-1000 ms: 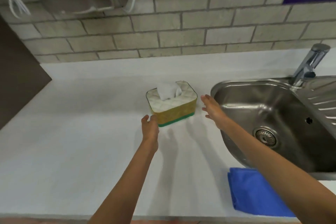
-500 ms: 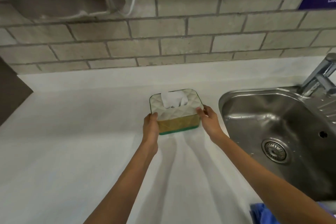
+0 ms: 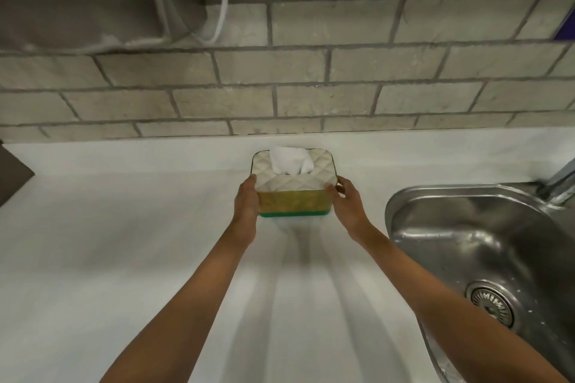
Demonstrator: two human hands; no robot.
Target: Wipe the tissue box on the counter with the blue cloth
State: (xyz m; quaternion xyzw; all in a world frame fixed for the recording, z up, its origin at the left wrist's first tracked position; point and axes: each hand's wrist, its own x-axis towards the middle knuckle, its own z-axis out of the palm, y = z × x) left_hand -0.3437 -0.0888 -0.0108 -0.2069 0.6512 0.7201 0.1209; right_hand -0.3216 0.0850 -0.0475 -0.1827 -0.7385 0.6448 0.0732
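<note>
A kitchen or utility washroom. A stainless steel sink (image 3: 485, 246) is set into a white counter (image 3: 124, 258). Behind the sink rises a grey brick-tiled wall (image 3: 311, 96).

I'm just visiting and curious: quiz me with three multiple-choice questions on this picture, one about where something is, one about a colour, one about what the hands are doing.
1. Where is the sink relative to the tissue box?
A. to its right
B. to its left
C. behind it

2. What colour is the band along the box's base?
A. red
B. green
C. black

3. What are the left hand and right hand doing?
A. resting flat on the counter
B. gripping the box's two sides
C. holding a cloth

Answers: 1 A, the steel basin lies right of the box. 2 B, a green strip edges the bottom. 3 B, one hand clasps each side.
</note>
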